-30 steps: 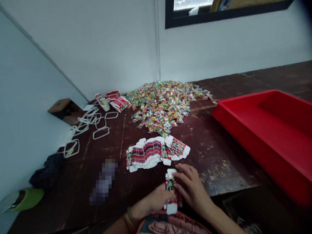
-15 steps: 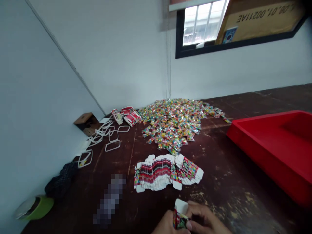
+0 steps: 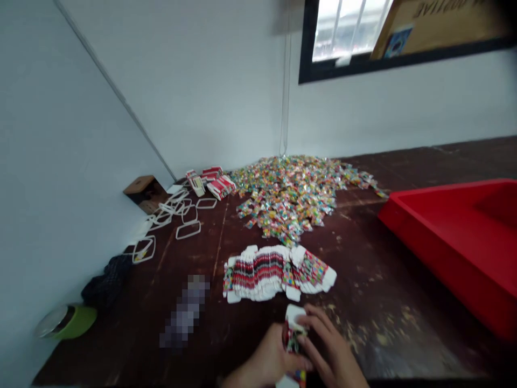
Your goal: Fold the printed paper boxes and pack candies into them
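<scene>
My left hand (image 3: 270, 357) is closed round a small printed carton (image 3: 295, 345) near the table's front edge. White flaps stick out at the carton's far and near ends. My right hand (image 3: 332, 347) bends its fingers over the other side, with fingertips on the white far flap and on the printed face. Just beyond my hands lies a fanned row of flat folded cartons (image 3: 258, 274), red, black and white. Behind that row spreads a large heap of small clear packets with colourful contents (image 3: 297, 191).
A red tray (image 3: 440, 248) stands at the right. White bands (image 3: 188, 230), a brown cardboard box (image 3: 145, 191) and red-white cartons (image 3: 221, 186) lie at the back left. A dark cloth (image 3: 105, 283), a green item (image 3: 78, 321) and a blurred object (image 3: 184, 312) lie nearer.
Both hands have come further into view with the carton. My right fingers have moved from the printed face up onto its far flap. The camera has tilted slightly down.
</scene>
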`<control>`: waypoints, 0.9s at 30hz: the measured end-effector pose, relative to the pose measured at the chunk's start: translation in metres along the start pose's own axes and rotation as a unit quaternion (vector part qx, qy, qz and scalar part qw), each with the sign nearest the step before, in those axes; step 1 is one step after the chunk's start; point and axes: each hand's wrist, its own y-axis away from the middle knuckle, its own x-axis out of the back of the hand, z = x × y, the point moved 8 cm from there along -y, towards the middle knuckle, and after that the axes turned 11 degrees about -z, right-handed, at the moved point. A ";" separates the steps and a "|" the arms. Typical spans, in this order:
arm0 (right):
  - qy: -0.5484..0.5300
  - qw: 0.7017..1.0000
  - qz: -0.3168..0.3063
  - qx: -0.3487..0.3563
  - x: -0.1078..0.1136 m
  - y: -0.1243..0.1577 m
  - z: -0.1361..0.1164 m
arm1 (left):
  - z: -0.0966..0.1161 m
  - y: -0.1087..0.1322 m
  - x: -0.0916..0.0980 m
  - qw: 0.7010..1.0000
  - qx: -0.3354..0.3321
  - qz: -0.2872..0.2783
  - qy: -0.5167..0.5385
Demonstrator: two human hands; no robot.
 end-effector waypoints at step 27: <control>-0.198 0.965 -0.157 -0.066 -0.015 0.005 -0.004 | -0.030 0.008 -0.013 0.964 0.013 0.027 0.266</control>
